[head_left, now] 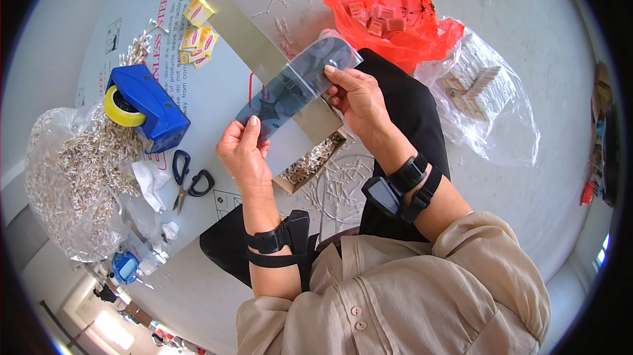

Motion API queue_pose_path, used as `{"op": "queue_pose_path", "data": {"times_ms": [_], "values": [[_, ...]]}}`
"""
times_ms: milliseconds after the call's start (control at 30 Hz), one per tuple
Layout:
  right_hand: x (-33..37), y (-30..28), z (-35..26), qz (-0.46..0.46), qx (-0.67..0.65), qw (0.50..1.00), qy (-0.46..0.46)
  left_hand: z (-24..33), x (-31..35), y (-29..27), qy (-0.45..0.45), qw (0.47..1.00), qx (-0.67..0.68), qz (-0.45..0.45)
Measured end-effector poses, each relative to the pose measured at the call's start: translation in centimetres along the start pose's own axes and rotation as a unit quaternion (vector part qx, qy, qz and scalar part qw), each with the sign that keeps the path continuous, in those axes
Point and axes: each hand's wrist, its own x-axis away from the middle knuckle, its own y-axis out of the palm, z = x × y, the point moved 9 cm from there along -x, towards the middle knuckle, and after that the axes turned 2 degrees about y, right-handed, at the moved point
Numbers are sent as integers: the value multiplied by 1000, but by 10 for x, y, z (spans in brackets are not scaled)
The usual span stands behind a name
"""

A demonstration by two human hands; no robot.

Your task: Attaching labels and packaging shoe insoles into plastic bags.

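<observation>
A translucent blue-grey film sheet [290,91] is stretched between my two hands above the table's edge. My left hand [247,150] pinches its lower-left end between thumb and fingers. At the upper-right end my right hand [356,94] grips it, thumb on top and fingers curled under. The sheet's far end bends up and catches the light. Below it stands an open cardboard box [310,160] with many small white sticks like cotton swabs inside. The sheet and my hands partly hide what lies behind them.
On the table at left are a blue tape dispenser [155,108], dark-handled scissors [188,180], yellow packets [199,42] and a clear bag of sticks [86,164]. To the right lie a red plastic bag [395,42] with small packs and a clear bag of white bundles [484,88]. Sticks litter the floor.
</observation>
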Motion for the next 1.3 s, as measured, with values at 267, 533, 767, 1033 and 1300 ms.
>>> {"op": "queue_pose_path", "data": {"times_ms": [267,533,767,1033,1300], "values": [[0,0,-1,1,-17,1000,10,-2,-1,-3,-2,1000,1,3],[-1,3,1,-3,1,1000,15,-1,0,0,-4,1000,5,-1],[1,9,-7,-44,-22,999,-2,5,1,1,13,999,21,-34],[20,33,-27,-250,-101,963,-13,67,32,7,253,963,-64,-73],[49,58,-50,-494,-183,847,-77,109,76,27,425,860,-242,-147]]}}
